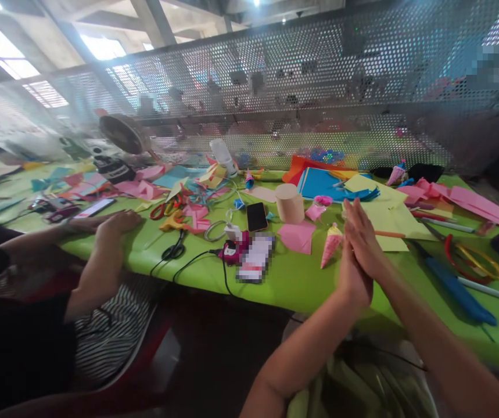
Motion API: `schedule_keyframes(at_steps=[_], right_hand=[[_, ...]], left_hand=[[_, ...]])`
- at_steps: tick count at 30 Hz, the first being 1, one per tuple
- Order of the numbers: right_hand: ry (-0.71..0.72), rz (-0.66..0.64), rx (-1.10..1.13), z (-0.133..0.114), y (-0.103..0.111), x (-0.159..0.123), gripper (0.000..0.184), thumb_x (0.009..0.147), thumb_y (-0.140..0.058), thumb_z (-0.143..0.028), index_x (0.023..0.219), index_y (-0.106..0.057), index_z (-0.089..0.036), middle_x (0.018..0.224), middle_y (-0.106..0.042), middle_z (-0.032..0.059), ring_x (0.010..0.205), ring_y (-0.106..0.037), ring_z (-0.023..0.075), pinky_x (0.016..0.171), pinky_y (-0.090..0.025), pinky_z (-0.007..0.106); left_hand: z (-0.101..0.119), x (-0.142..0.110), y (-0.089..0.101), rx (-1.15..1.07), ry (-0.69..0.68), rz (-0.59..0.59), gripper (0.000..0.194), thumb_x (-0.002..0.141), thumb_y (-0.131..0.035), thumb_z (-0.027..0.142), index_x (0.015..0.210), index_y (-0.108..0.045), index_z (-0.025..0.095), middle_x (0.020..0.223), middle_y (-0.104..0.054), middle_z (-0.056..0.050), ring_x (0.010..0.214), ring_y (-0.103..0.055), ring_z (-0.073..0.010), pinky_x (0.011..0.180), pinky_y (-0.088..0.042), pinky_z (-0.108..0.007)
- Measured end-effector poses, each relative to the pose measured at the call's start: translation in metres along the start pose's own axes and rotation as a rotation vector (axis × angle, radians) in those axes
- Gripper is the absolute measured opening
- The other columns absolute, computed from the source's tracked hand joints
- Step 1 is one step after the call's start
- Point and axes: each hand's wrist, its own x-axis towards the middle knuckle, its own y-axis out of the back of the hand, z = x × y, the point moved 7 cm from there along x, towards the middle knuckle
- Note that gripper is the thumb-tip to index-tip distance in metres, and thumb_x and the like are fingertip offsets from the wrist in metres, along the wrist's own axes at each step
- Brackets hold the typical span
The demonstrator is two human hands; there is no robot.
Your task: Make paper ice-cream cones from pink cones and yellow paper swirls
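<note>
My left hand (pixel 354 277) and my right hand (pixel 366 242) are pressed palm to palm above the front of the green table. The fingers of both are stretched out flat, pointing away from me. Whether anything small lies between the palms is hidden. Just left of them is a small pink ice-cream-cone-shaped craft piece (pixel 331 246) with a yellow top. Behind my hands lie pale yellow paper sheets (pixel 382 212) and an orange stick (pixel 389 234).
A beige paper roll (pixel 290 203), pink paper (pixel 297 237), a black phone (pixel 257 217) and a lit phone (pixel 255 258) lie leftward. Scissors (pixel 173 248) and a co-worker's forearm (pixel 105 255) are farther left. A blue-handled tool (pixel 460 290) lies right. A perforated screen (pixel 275 75) stands behind.
</note>
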Motion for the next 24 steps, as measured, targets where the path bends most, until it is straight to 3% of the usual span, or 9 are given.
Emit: schedule_keyframes(at_steps=[2,6,8,10,14,17,20,24], right_hand=[[0.016,0.016,-0.001,-0.003,0.002,0.001,0.069,0.109,-0.030,-0.070,0.174,-0.025,-0.045,0.184,-0.016,-0.0065,0.170,-0.010,0.0368,0.135,-0.007,0.071],[0.116,-0.128,0.020,-0.020,-0.022,-0.032,0.065,0.112,-0.028,-0.064,0.174,-0.019,-0.047,0.185,-0.014,-0.0076,0.171,-0.008,0.0351,0.135,-0.010,0.070],[0.129,-0.163,0.021,-0.022,-0.030,-0.040,0.065,0.111,-0.029,-0.065,0.174,-0.021,-0.048,0.184,-0.015,-0.0070,0.170,-0.009,0.0356,0.134,-0.012,0.072],[0.082,-0.130,-0.003,-0.014,-0.027,-0.031,0.066,0.111,-0.031,-0.066,0.174,-0.022,-0.048,0.184,-0.014,-0.0068,0.171,-0.007,0.0360,0.134,-0.009,0.073],[-0.014,-0.003,-0.030,0.007,-0.001,0.011,0.071,0.108,-0.036,-0.071,0.173,-0.030,-0.044,0.185,-0.014,-0.0048,0.170,-0.008,0.0395,0.134,-0.005,0.074],[-0.056,-0.010,0.094,0.014,0.014,0.035,0.069,0.109,-0.026,-0.070,0.173,-0.027,-0.045,0.184,-0.018,-0.0057,0.170,-0.012,0.0319,0.136,-0.019,0.065],[-0.064,-0.041,0.162,0.009,0.020,0.046,0.067,0.111,-0.022,-0.068,0.173,-0.022,-0.046,0.182,-0.026,-0.0058,0.169,-0.019,0.0265,0.135,-0.027,0.059],[0.021,0.021,-0.169,-0.011,0.010,0.031,0.075,0.108,-0.029,-0.073,0.174,-0.024,-0.040,0.185,-0.016,-0.0002,0.170,-0.014,0.0351,0.135,-0.015,0.067]], left_hand=[[0.002,0.002,0.002,-0.047,0.018,-0.042,0.075,0.105,-0.018,0.063,0.163,-0.051,0.030,0.169,-0.052,-0.007,0.158,-0.047,-0.0285,0.133,-0.035,-0.049],[0.010,0.004,0.017,-0.025,-0.056,0.105,0.066,0.105,-0.031,0.059,0.170,-0.033,0.044,0.179,-0.032,0.008,0.170,-0.021,-0.0239,0.136,-0.028,-0.049],[0.008,0.004,0.019,-0.031,-0.062,0.137,0.069,0.105,-0.034,0.058,0.172,-0.025,0.046,0.180,-0.030,0.010,0.171,-0.015,-0.0230,0.137,-0.028,-0.050],[0.003,0.003,0.017,-0.052,-0.039,0.114,0.068,0.105,-0.034,0.059,0.171,-0.030,0.045,0.176,-0.038,0.007,0.169,-0.023,-0.0244,0.136,-0.031,-0.050],[-0.003,0.000,0.007,-0.267,0.079,-0.095,0.070,0.108,-0.022,0.061,0.160,-0.054,0.028,0.165,-0.057,-0.006,0.159,-0.046,-0.0277,0.133,-0.037,-0.046],[-0.002,-0.002,0.011,-0.460,0.175,-0.130,0.070,0.111,-0.021,0.058,0.154,-0.060,0.020,0.164,-0.058,-0.011,0.159,-0.047,-0.0253,0.134,-0.033,-0.040],[0.004,-0.001,0.014,-0.497,0.183,-0.124,0.069,0.111,-0.022,0.058,0.153,-0.062,0.019,0.163,-0.059,-0.011,0.159,-0.046,-0.0252,0.134,-0.032,-0.041],[0.014,0.001,0.005,-0.383,0.133,-0.147,0.072,0.110,-0.022,0.060,0.157,-0.059,0.021,0.165,-0.056,-0.010,0.158,-0.047,-0.0286,0.133,-0.036,-0.045]])
